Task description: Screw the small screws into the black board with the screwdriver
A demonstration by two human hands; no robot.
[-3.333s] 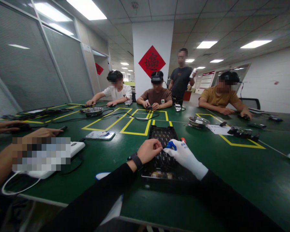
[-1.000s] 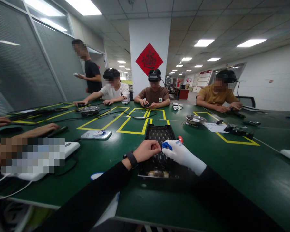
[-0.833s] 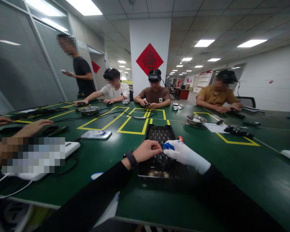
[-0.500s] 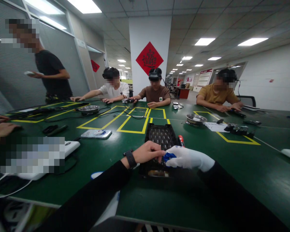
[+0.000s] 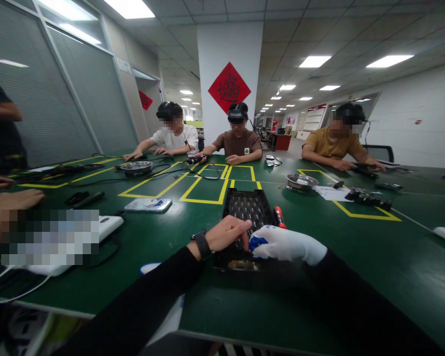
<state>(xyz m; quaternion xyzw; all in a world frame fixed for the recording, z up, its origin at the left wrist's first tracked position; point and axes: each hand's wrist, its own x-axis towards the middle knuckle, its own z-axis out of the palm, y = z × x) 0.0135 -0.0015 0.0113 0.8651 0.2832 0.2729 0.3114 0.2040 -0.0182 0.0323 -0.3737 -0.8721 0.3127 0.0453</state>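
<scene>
My left hand, bare and with a dark watch at the wrist, is over the near half of a black tray. Its thumb and fingers look apart, one finger pointing down into the tray; nothing shows in them. Rows of small shiny metal pieces stand in the tray. My right hand wears a white glove with blue fingertips. Its fingers are bent together at the tray's right side, close to my left fingers, and hide whatever they hold. A red and black handle lies just right of the tray.
A phone and a white device with a cable lie to the left. Metal bowls stand farther back. Black parts rest on paper at the right. Several people sit around the green table; another person's hand is at far left.
My left thumb and fingers have come apart from my right fingertips. The right hand has shifted slightly left. The standing person has moved toward the left edge, and the left neighbour's hand has moved right.
</scene>
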